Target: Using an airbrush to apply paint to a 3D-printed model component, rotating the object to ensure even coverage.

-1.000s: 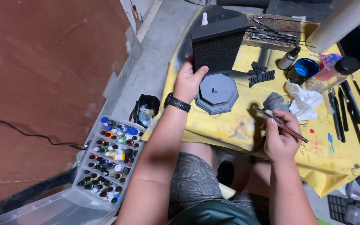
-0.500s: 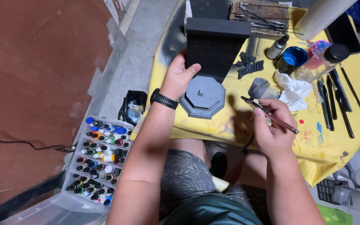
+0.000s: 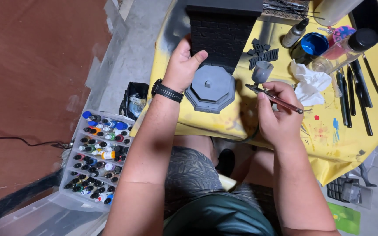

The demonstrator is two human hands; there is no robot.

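Left hand [image 3: 181, 65] grips the stiff, likely light model [image 3: 217, 52] by its side — right-hand fingers [image 3: 271, 94] pinch the slim airbrush [image 3: 273, 97].

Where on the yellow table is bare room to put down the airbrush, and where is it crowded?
Bare yellow cover lies right of the right hand, below the tissue and left of the brushes. The back edge, around the blue jar, is crowded.

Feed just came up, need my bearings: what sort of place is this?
Probably a hobby model-painting corner at home: an airbrush in the right hand, a grey tower model, a clear case of paint bottles on the floor.
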